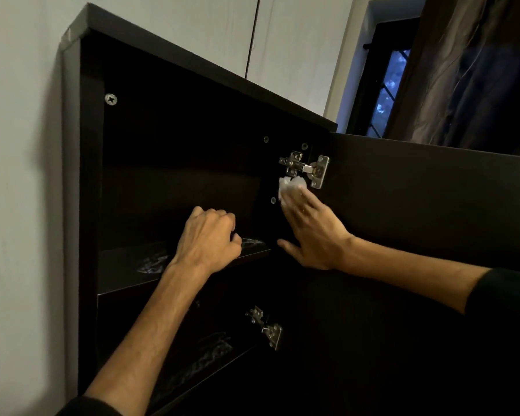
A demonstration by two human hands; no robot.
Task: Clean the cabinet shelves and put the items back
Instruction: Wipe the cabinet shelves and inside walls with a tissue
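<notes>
Dark cabinet (192, 121) fills center frame, door (418, 190) open at right w/ hinge (305, 169); right hand (312, 232) flat-fingered, pressing white cloth (291, 187) under hinge; left hand (207, 235) grip clenched, resting on shelf (126, 271) edge.

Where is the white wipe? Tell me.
In the head view, the white wipe sits right of centre, pressed under the right hand against the cabinet's inner side wall, just below the upper hinge.

The upper cabinet bay (177, 163) stands open and bare above its shelf (150, 265); the hinge (305, 168) juts from the right wall, beside the open door (433, 205).
</notes>
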